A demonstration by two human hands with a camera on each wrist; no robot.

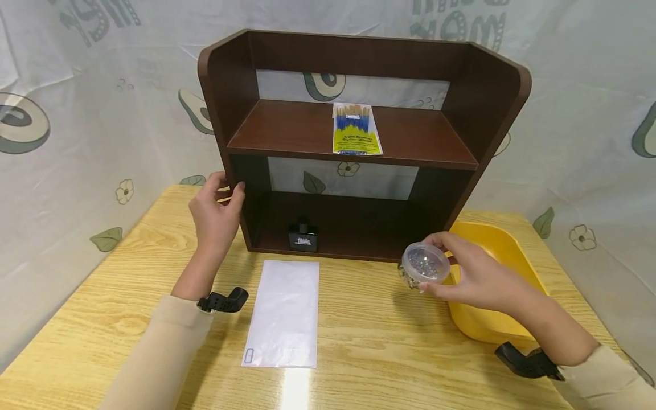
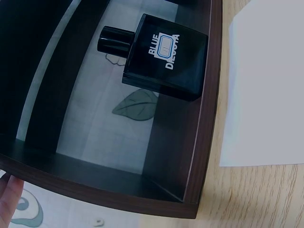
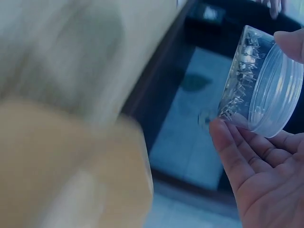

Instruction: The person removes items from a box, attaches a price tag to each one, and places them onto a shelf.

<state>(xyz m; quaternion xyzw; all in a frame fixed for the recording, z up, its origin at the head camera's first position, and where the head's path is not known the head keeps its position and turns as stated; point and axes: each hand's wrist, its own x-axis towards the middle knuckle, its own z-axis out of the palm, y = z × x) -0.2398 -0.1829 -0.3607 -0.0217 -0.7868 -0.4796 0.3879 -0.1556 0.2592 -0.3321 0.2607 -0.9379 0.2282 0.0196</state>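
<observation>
My right hand [image 1: 474, 276] holds a round clear plastic jar [image 1: 425, 263] with a translucent lid, tilted, in front of the shelf's lower right corner. Small silvery metal pieces [image 3: 243, 71] show inside it in the right wrist view; their kind is unclear. My left hand [image 1: 216, 213] grips the left side panel of a dark brown two-tier shelf [image 1: 353, 161], thumb at the front edge. On the lower tier, near the left, stands a black perfume bottle [image 1: 303, 236], its label readable in the left wrist view. A pack of artist brushes [image 1: 355, 130] lies on the upper tier.
A yellow plastic tray [image 1: 512, 250] sits on the wooden table [image 1: 369, 347], right of the shelf and partly behind my right hand. A white paper sheet [image 1: 284, 313] lies before the shelf, left of centre. Patterned cloth [image 1: 574, 142] hangs behind.
</observation>
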